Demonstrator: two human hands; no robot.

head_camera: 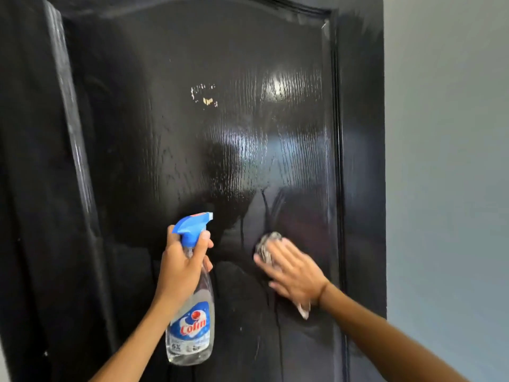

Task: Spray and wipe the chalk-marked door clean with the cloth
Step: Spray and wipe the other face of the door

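- Left hand [179, 267] grips the bottle [191, 321], upright, nozzle toward the door [170, 150].
- Right hand [296, 274], fingers flat, presses the cloth [268, 244] low on the panel.
- Chalk marks [203, 95] sit well above, up-left; the cloth hand looks nearer.

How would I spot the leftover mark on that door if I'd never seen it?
Start at the black door and look at its upper panel, above both hands. Left of the bright glare sits a small patch of white flecks with one yellowish chip, the only pale blemish on the dark surface.
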